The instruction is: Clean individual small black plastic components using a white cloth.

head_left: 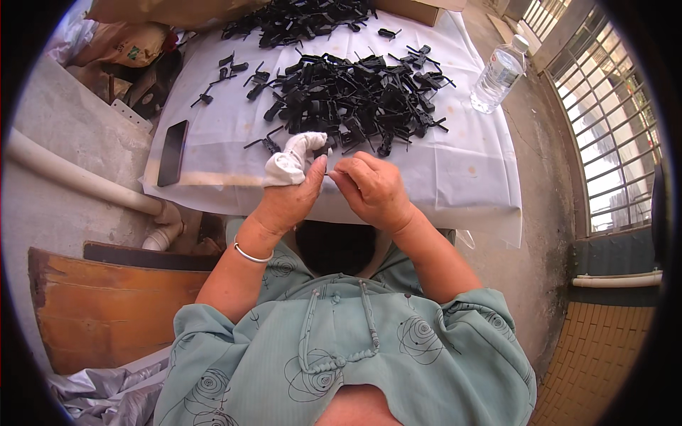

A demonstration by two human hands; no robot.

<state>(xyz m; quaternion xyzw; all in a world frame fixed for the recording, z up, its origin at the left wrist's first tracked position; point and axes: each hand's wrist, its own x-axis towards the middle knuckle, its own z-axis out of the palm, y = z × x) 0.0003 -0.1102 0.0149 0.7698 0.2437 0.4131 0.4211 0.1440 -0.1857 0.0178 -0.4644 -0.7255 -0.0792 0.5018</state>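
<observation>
My left hand (293, 197) is closed on a small black plastic part (323, 150) above the near edge of the table. White cloth (285, 167) covers some of its fingers, and the thumb is bare. Close beside it, my right hand (374, 186) is bare, with thumb and forefinger pinched together at the near end of that part. What the right fingertips grip is too small to make out. Just beyond both hands lies a heap of similar black plastic parts (355, 96) with thin stems. One loose black part (268, 144) rests left of the heap, near the cloth-covered fingers.
White sheeting (455, 174) covers the table. A second black heap (298, 21) lies farther back, near a cardboard box (412, 8). A dark phone (172, 153) lies at the left edge, and a clear water bottle (497, 78) stands at the right. A white pipe (85, 174) runs along the left wall.
</observation>
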